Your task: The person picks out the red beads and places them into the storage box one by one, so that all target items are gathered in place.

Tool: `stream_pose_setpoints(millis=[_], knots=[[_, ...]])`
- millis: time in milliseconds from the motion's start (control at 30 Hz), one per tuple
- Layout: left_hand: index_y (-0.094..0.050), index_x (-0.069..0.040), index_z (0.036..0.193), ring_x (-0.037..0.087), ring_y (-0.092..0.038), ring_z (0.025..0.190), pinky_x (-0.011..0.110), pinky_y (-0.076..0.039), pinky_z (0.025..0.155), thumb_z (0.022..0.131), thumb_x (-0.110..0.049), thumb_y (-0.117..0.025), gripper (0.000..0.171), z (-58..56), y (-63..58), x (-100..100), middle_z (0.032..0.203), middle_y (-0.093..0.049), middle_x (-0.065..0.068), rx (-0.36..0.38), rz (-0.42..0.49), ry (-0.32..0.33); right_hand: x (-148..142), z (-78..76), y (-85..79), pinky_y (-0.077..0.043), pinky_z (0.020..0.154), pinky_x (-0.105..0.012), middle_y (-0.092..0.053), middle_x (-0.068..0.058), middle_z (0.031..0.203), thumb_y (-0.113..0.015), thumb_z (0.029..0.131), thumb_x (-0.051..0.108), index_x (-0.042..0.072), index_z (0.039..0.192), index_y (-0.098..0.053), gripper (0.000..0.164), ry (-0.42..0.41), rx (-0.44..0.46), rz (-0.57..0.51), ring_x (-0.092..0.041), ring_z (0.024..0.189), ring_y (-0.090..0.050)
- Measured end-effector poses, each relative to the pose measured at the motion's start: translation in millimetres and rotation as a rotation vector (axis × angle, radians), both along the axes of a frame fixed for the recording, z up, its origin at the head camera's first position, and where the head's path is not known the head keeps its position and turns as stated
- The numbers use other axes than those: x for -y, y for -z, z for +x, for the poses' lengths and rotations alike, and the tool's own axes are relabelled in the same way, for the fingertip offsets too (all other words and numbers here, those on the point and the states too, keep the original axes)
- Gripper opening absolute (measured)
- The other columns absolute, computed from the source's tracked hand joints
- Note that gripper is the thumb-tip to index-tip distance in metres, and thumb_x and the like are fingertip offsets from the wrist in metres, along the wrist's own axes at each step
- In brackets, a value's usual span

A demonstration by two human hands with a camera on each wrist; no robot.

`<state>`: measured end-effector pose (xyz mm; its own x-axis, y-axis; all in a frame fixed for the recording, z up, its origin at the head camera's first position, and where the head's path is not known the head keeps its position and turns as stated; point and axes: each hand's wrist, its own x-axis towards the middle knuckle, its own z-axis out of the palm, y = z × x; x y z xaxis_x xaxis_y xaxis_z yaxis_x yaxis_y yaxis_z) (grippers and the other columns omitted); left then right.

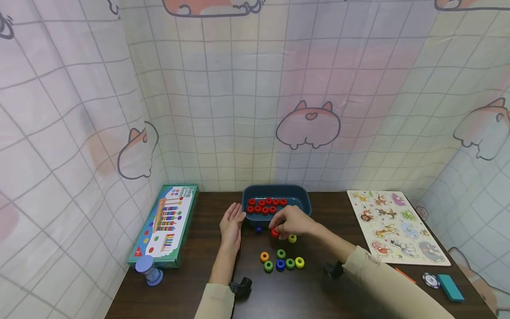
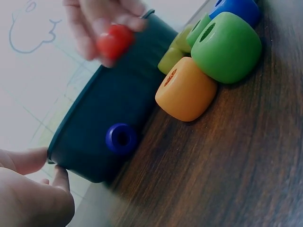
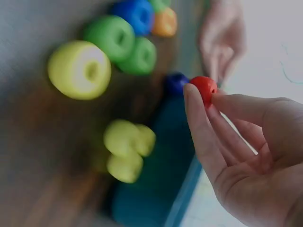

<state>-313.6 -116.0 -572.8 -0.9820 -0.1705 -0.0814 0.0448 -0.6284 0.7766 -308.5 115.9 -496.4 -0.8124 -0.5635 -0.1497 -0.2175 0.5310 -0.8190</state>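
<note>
My right hand (image 1: 292, 221) pinches a red bead (image 3: 204, 90) between thumb and fingertips, in front of a dark teal bin (image 1: 276, 190). Several red beads (image 1: 261, 203) lie inside this bin. At its left end, my left hand (image 1: 231, 228) touches the rim with extended fingers. A dark blue bead (image 2: 121, 138) rests near the bin's front wall. Yellow beads (image 3: 124, 142) lie beneath my right hand. Closer to me is a loose group with an orange bead (image 2: 186, 90), green beads (image 1: 268, 266), a blue bead (image 1: 280, 265) and a yellow bead (image 1: 299, 262).
On the left lies a green-edged game box (image 1: 169, 221), with a blue hourglass-shaped object (image 1: 149, 270) by its near end. An animal puzzle board (image 1: 398, 228) occupies the right side. Nearer are a poker chip (image 1: 431, 280) and a teal block (image 1: 450, 288). Patterned cloth walls surround the table.
</note>
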Motion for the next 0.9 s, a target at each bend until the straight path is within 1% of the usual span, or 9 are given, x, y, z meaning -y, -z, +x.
stream_pose_setpoints(millis=[100, 233, 333, 400, 467, 567, 667, 800, 900], knots=[[-0.039, 0.000, 0.145, 0.028, -0.039, 0.139, 0.028, -0.044, 0.104, 0.089, 0.015, -0.057, 0.061, -2.6, 3.0, -0.5, 0.151, -0.035, 0.026, -0.015, -0.016, -0.014, -4.5, -15.3, -15.2, -0.060, 0.068, -0.049, -0.073, -0.012, 0.094, -0.068, 0.088, -0.001, 0.007, 0.099, -0.075, 0.015, 0.038, 0.011, -0.040, -0.031, 0.072, -0.072], [-0.040, 0.001, 0.144, 0.029, -0.039, 0.139, 0.029, -0.044, 0.105, 0.089, 0.016, -0.056, 0.060, -3.4, 3.8, -1.0, 0.151, -0.036, 0.027, -0.020, -0.024, -0.022, -12.2, -44.6, -21.3, -0.059, 0.071, -0.049, -0.072, -0.014, 0.095, -0.068, 0.088, -0.001, -0.001, 0.105, -0.072, 0.018, 0.127, 0.027, -0.059, -0.032, 0.074, -0.072], [-0.040, 0.001, 0.144, 0.028, -0.040, 0.139, 0.031, -0.043, 0.105, 0.088, 0.016, -0.057, 0.061, -2.8, 3.6, -1.6, 0.150, -0.037, 0.026, -0.016, -0.022, -0.022, -18.7, -66.2, -13.9, -0.059, 0.074, -0.050, -0.073, -0.016, 0.093, -0.067, 0.088, -0.002, -0.002, 0.106, -0.072, 0.019, 0.202, 0.043, -0.040, -0.031, 0.074, -0.072], [-0.039, 0.001, 0.145, 0.028, -0.040, 0.138, 0.031, -0.043, 0.106, 0.088, 0.016, -0.057, 0.061, -2.4, 3.8, -2.4, 0.150, -0.038, 0.025, -0.015, -0.019, -0.019, -22.5, -76.8, -5.8, -0.059, 0.074, -0.049, -0.073, -0.017, 0.094, -0.067, 0.088, -0.002, -0.002, 0.105, -0.072, 0.018, 0.249, 0.059, -0.018, -0.031, 0.075, -0.072], [-0.040, 0.001, 0.145, 0.028, -0.041, 0.138, 0.030, -0.043, 0.105, 0.088, 0.016, -0.057, 0.061, -2.6, 4.2, -2.4, 0.150, -0.038, 0.025, -0.013, -0.010, -0.020, -24.3, -84.1, 3.6, -0.059, 0.073, -0.048, -0.072, -0.018, 0.096, -0.067, 0.087, -0.003, -0.003, 0.104, -0.072, 0.018, 0.276, 0.068, 0.004, -0.032, 0.075, -0.072], [-0.040, 0.001, 0.144, 0.029, -0.040, 0.138, 0.028, -0.045, 0.103, 0.088, 0.016, -0.057, 0.061, -2.9, 4.9, -2.9, 0.150, -0.036, 0.026, -0.012, 0.003, -0.020, -24.6, -88.6, 16.6, -0.061, 0.070, -0.044, -0.072, -0.018, 0.097, -0.067, 0.086, -0.003, -0.003, 0.103, -0.073, 0.018, 0.292, 0.071, 0.034, -0.032, 0.075, -0.073], [-0.041, 0.001, 0.144, 0.029, -0.041, 0.138, 0.026, -0.047, 0.100, 0.088, 0.016, -0.058, 0.061, -2.9, 4.9, -3.4, 0.150, -0.037, 0.026, -0.012, 0.002, -0.022, -22.4, -88.0, 26.0, -0.061, 0.070, -0.043, -0.071, -0.020, 0.102, -0.065, 0.086, -0.005, -0.003, 0.104, -0.072, 0.019, 0.274, 0.078, 0.036, -0.034, 0.078, -0.072], [-0.041, 0.001, 0.144, 0.029, -0.040, 0.138, 0.025, -0.048, 0.099, 0.087, 0.016, -0.058, 0.061, -2.8, 4.2, -3.0, 0.150, -0.038, 0.025, -0.012, -0.005, -0.021, -18.2, -84.6, 32.9, -0.061, 0.071, -0.042, -0.069, -0.022, 0.107, -0.062, 0.087, -0.007, -0.003, 0.109, -0.071, 0.024, 0.253, 0.072, 0.017, -0.033, 0.081, -0.072], [-0.040, 0.000, 0.145, 0.028, -0.040, 0.139, 0.025, -0.047, 0.100, 0.088, 0.016, -0.058, 0.061, -2.9, 5.7, -0.8, 0.151, -0.037, 0.025, -0.013, 0.002, -0.013, -17.2, -81.5, 35.5, -0.061, 0.070, -0.040, -0.071, -0.020, 0.101, -0.061, 0.088, -0.007, -0.002, 0.110, -0.071, 0.025, 0.239, 0.028, 0.025, -0.032, 0.081, -0.072]])
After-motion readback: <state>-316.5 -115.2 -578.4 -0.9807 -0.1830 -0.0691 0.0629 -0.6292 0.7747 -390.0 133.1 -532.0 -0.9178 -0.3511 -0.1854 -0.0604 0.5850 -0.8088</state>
